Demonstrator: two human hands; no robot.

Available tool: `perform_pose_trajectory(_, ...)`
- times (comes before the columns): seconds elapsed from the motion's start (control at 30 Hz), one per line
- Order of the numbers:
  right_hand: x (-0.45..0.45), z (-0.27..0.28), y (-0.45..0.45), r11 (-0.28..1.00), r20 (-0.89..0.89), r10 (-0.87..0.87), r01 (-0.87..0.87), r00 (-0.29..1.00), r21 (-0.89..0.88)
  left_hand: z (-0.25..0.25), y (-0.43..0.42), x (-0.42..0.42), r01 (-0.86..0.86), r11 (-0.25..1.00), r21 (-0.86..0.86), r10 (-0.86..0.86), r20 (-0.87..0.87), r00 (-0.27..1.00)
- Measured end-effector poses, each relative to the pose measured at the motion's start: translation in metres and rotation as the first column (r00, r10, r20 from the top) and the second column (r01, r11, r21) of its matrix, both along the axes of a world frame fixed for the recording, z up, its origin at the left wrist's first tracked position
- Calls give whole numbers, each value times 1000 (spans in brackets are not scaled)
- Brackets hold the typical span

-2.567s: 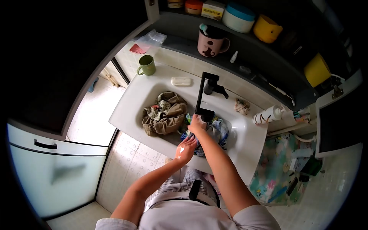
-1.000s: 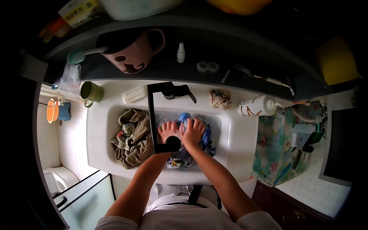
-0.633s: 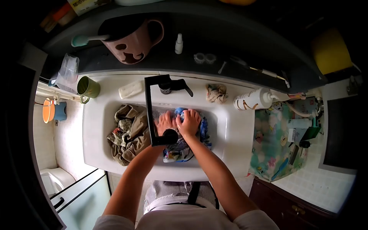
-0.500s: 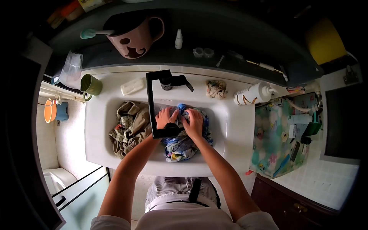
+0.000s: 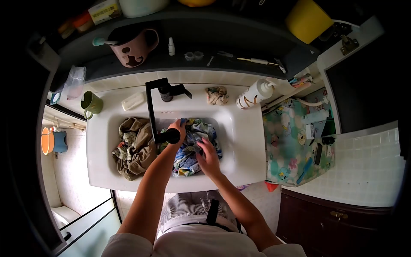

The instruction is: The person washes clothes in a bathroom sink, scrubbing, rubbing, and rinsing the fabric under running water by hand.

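Observation:
A blue and white patterned cloth [image 5: 188, 156] lies bunched in the white sink [image 5: 244, 145], right of a heap of brown clothing [image 5: 139, 150]. My left hand [image 5: 176, 128], partly behind the black faucet [image 5: 153, 111], has its fingers closed on the upper edge of the patterned cloth. At the cloth's right side is my right hand [image 5: 208, 157], its fingers apart, with the fingertips at the fabric.
Behind the basin are a green cup [image 5: 91, 104], a soap bar [image 5: 133, 101], a crumpled cloth [image 5: 217, 95] and a pump bottle [image 5: 255, 94]. A dark shelf [image 5: 98, 66] above holds a pink mug [image 5: 133, 51]. Right stands a patterned covered surface [image 5: 282, 145].
The view has shifted, so the sink sits further left. My left hand has closed on the cloth's upper edge. My right hand has moved down toward the cloth's right side, and the cloth is more spread.

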State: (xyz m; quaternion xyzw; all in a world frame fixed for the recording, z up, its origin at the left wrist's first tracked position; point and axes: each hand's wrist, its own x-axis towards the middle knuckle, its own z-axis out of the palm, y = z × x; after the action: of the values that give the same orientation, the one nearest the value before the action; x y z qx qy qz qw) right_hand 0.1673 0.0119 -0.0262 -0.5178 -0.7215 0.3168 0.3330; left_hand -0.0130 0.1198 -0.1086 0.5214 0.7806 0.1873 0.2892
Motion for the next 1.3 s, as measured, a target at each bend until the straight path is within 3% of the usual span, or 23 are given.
perform_pose_trajectory(0.03,3,3,-1,999,-11,-38,38,999,16,-13,-16,-4,-34,975,220,40,-20,999)
perform_pose_trajectory(0.1,10,11,4,992,-37,-112,114,993,47,-33,-59,-11,-77,780,621,127,-37,991)
perform_pose_trajectory(0.17,15,19,18,976,-68,-175,182,982,119,-2,-92,-22,-82,911,405,94,-10,996)
perform_pose_trajectory(0.2,14,23,24,977,-46,-177,182,983,113,30,-108,-17,-194,902,387,158,122,980)
perform_pose_trajectory(0.23,12,26,31,978,-23,-178,180,984,108,50,-123,-13,-233,846,480,162,186,969)
perform_pose_trajectory(0.3,-1,27,41,983,-26,-116,118,993,137,51,-155,-10,-377,824,422,233,352,906)
perform_pose_trajectory(0.4,-35,18,58,982,29,-19,13,999,189,46,-196,-13,-454,788,416,215,505,836)
perform_pose_trajectory(0.47,-59,0,72,984,117,15,-36,993,173,62,-216,-16,-408,796,447,221,413,883)
perform_pose_trajectory(0.53,-89,-13,78,997,270,74,-77,960,0,64,-233,-20,-375,811,450,233,340,911)
perform_pose_trajectory(0.6,-103,-20,91,929,461,369,-327,807,-171,64,-245,-19,-353,789,503,207,323,924)
perform_pose_trajectory(0.7,-113,-27,79,906,499,410,-405,764,-124,70,-260,-20,-336,795,504,206,297,933)
perform_pose_trajectory(0.73,-111,-42,75,924,459,299,-373,837,79,69,-264,-20,-319,797,512,200,274,941)
perform_pose_trajectory(0.83,-86,-51,77,913,341,400,-401,851,-69,71,-268,-30,-220,878,426,114,260,959)
perform_pose_trajectory(0.87,-75,-45,68,938,224,327,-345,918,45,75,-269,-37,-174,910,376,74,266,961)
perform_pose_trajectory(0.9,-67,-36,59,959,44,281,-282,959,2,78,-267,-43,-129,927,352,53,219,974)
perform_pose_trajectory(0.97,-50,-39,49,983,-83,179,-176,980,52,85,-257,-57,-44,953,299,7,123,992)
perform_pose_trajectory(1.03,-28,-28,25,976,-299,59,-117,952,-181,78,-248,-69,-114,908,403,56,152,987)
perform_pose_trajectory(1.13,-6,0,-11,882,-542,-182,-107,820,-459,107,-213,-72,-34,845,533,-42,130,991)
perform_pose_trajectory(1.17,-3,0,-17,839,-589,-277,-109,759,-534,115,-200,-66,-25,835,550,-49,120,992)
perform_pose_trajectory(1.3,23,0,-36,884,-411,-22,-175,911,-434,114,-142,-35,10,867,498,-98,152,983)
